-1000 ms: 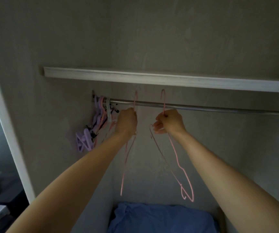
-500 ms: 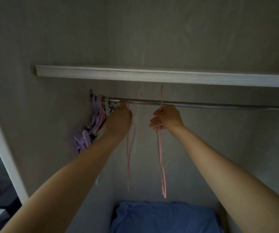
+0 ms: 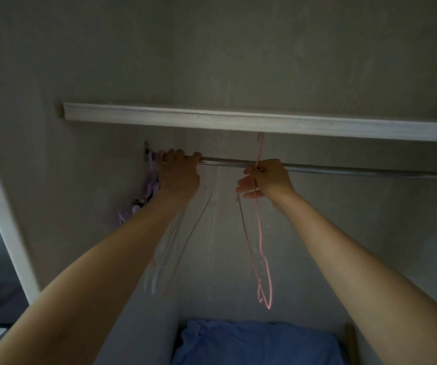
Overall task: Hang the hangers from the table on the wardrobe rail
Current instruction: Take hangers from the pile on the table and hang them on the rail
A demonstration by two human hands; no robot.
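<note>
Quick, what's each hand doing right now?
Left hand: fingers curled over the wardrobe rail, by the hung hangers; whether it holds one cannot be told.
Right hand: pinches a pink wire hanger.

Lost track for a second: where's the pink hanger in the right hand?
Head view, centre-right: the pink hanger hangs from the right hand just below the rail, its hook tip above the rail under the shelf.
</note>
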